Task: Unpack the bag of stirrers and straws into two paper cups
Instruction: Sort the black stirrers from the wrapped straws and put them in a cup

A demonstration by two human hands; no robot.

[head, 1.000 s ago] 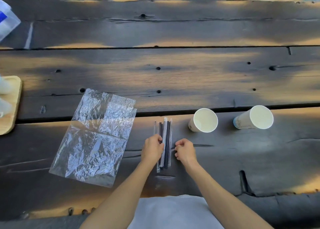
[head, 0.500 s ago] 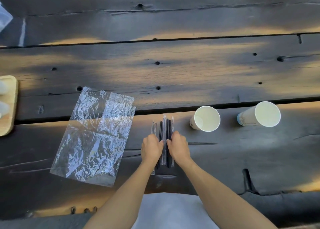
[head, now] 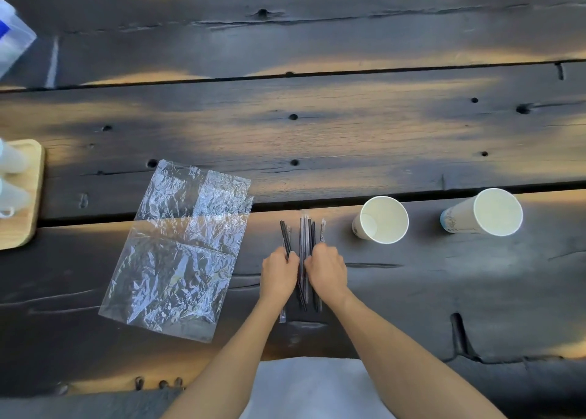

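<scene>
Several black stirrers and clear-wrapped straws (head: 305, 234) lie in a loose row on the dark wooden table, pointing away from me. My left hand (head: 279, 272) rests on the left side of the pile, fingers curled over a black stirrer (head: 285, 234) angled to the left. My right hand (head: 326, 268) presses on the right side of the pile, fingers bent over the sticks. An empty clear plastic bag (head: 177, 250) lies flat to the left. Two white paper cups stand to the right, the near cup (head: 382, 220) and the far cup (head: 485, 212), both empty.
A light wooden tray (head: 30, 193) with pale bottles sits at the left edge. A white and blue package (head: 11, 41) is at the far left corner. The table (head: 317, 126) has deep gaps between planks and a notch near the front right.
Both hands closed in on the pile from its sides. The left hand has drawn a black stirrer out to the left, spreading the sticks apart.
</scene>
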